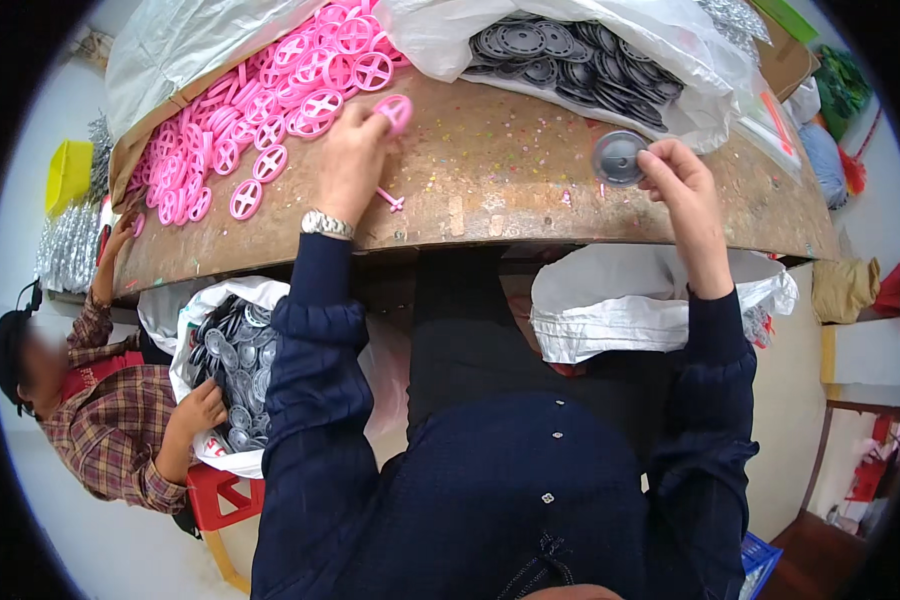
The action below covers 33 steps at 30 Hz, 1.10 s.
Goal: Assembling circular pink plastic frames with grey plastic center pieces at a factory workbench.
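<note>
My left hand [348,165] pinches a pink spoked wheel [395,112] by its edge, a little blurred, above the tabletop at the near side of a heap of pink wheels [260,105]. A round dark grey plastic disc [618,160] is gripped at its right edge between the thumb and fingers of my right hand [682,185]. The disc's broad face, with a raised centre, shows. Behind it, many similar dark discs [540,52] spill from a white sack [705,75]. Beside my left wrist lies a small pink stick-like piece [392,200].
The worn brown table [470,150] carries coloured specks. At the left, a person in a checked shirt [120,430] reaches into a white sack of grey discs [240,360]. An open white sack [610,305] hangs below the table edge. A red stool [225,495] stands lower left.
</note>
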{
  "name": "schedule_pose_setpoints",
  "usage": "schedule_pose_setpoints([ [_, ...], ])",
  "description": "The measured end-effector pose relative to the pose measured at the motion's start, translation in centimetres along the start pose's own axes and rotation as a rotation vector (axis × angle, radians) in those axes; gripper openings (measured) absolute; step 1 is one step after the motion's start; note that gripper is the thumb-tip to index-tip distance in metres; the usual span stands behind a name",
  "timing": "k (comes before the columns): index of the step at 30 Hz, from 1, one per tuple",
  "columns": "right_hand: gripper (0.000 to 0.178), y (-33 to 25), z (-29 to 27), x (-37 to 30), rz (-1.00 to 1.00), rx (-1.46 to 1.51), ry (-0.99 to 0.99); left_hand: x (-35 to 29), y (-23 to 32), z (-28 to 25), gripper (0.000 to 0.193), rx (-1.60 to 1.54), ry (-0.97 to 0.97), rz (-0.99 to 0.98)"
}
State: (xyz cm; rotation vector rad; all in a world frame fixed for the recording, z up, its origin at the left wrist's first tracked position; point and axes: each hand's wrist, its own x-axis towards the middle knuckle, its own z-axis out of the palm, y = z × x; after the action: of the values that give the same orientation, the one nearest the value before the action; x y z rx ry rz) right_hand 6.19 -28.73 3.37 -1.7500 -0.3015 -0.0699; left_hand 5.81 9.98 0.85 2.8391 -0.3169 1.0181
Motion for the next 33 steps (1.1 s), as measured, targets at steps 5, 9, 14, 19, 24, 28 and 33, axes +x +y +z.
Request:
schedule_pose_setpoints([
  [5, 0.012, -1.1, 2.9, -0.8, 0.193, 0.298, -0.159, -1.2, 5.9, -1.6, 0.011, -0.127, -0.051, 0.162],
  [9, 0.013, -1.8, 5.0, -1.0, 0.277, 0.413, -0.205, -1.7, 9.3, -2.6, 0.014, -0.256, -0.039, 0.308],
  [14, 0.013, -1.0, 6.9, -1.5, 0.326, 0.525, -0.199, -2.6, 11.7, -3.1, 0.020, -0.374, -0.063, 0.344],
  [19, 0.012, -0.2, 6.7, -1.9, 0.297, 0.590, -0.182, -3.5, 12.8, -2.5, 0.032, -0.806, -0.004, 0.063],
  [24, 0.009, 0.0, 6.7, -2.4, 0.206, 0.660, -0.125, -4.1, 14.6, -3.0, 0.040, -1.746, -0.392, -0.724],
  [28, 0.009, -0.4, 7.5, -2.9, 0.094, 0.569, -0.050, -4.2, 15.2, -3.0, 0.035, -1.859, -0.425, -0.710],
  [33, 0.009, -0.4, 7.7, -3.7, -0.017, 0.398, -0.019, -3.9, 15.5, -2.9, 0.029, -1.810, -0.370, -0.735],
])
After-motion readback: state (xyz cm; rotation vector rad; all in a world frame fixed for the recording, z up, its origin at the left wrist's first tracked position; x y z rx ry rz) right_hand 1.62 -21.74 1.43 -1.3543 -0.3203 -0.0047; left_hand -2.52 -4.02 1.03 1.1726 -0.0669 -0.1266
